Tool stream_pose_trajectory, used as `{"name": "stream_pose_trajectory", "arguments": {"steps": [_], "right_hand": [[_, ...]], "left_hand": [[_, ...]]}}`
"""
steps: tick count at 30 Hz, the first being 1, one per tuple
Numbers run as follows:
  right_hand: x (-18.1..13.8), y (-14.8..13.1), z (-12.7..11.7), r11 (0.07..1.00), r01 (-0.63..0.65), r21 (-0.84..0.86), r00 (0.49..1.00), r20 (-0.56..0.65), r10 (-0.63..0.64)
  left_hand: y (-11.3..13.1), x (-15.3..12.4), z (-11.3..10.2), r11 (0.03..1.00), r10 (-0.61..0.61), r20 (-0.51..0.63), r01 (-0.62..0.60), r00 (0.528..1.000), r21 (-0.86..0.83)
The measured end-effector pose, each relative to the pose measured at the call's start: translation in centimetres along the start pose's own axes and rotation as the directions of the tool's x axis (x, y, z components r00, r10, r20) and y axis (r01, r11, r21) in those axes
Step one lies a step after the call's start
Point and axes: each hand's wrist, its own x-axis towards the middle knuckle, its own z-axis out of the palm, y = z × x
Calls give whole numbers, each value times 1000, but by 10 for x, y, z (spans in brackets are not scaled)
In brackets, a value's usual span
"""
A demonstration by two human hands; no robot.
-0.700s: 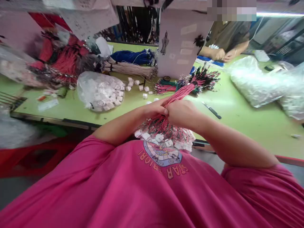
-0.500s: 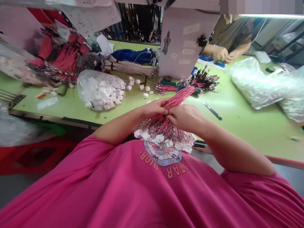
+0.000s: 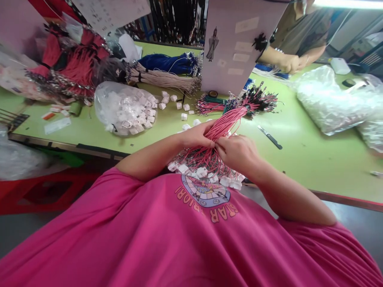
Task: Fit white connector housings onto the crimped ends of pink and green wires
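Observation:
A thick bundle of pinkish-red wires (image 3: 226, 121) slants across the table's front edge. Its near ends fan out toward my shirt and carry several white plastic connectors (image 3: 202, 172). My left hand (image 3: 197, 134) is closed round the bundle from the left, thumb across the wires. At the bundle's right side, my right hand (image 3: 237, 150) is closed in a pinch, fingertips meeting near the left thumb. What lies between those fingertips is hidden. The far end of the bundle rests by a pile of wires with dark tips (image 3: 260, 99).
An open bag of white connectors (image 3: 125, 109) stands left, with loose ones beside it. Blue wires (image 3: 167, 63) and beige wires (image 3: 167, 79) lie behind. A knife (image 3: 269, 137) and a filled plastic bag (image 3: 326, 105) are right. Another person's hands (image 3: 291, 63) work beyond the partition (image 3: 236, 44).
My right hand has shifted slightly right and down, its fingers drawn back from the bundle, and a few wires show loose there. My left hand keeps its hold. The view has tilted a little.

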Motion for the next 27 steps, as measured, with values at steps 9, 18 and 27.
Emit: {"name": "stream_pose_trajectory", "arguments": {"steps": [9, 18, 27], "right_hand": [[7, -8, -5, 999, 6, -35, 1000, 29, -5], [-47, 32, 23, 910, 275, 310, 927, -337, -165], [8, 46, 22, 993, -72, 92, 942, -322, 98]], "left_hand": [[4, -2, -2, 999, -1, 25, 0, 1000, 49], [-4, -14, -2, 996, -5, -199, -13, 980, -90], [-6, -16, -2, 967, 80, -109, -51, 991, 248]]}}
